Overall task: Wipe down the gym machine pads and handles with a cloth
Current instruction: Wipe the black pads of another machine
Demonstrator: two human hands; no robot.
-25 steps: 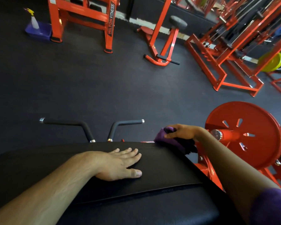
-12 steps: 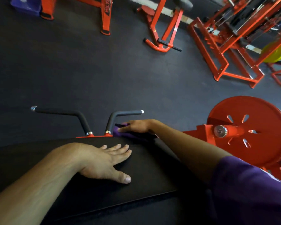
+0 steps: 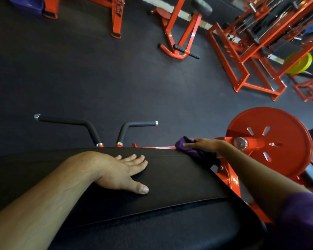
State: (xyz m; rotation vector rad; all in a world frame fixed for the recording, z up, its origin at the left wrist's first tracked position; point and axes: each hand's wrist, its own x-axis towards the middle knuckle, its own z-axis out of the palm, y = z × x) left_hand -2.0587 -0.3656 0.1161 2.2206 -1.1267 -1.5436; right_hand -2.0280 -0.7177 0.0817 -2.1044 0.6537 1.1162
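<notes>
Left of centre, our left hand (image 3: 119, 172) lay flat on the black pad (image 3: 179, 179), fingers straight and spread a little, holding nothing. Just above it, two black handles (image 3: 90, 126) stuck out past the pad's far edge. Further right, our right hand (image 3: 204, 145) pressed the purple cloth (image 3: 183, 145) onto the pad's upper right corner, fingers laid over it. Red plate (image 3: 285, 130) sat at the right edge, near that wrist.
</notes>
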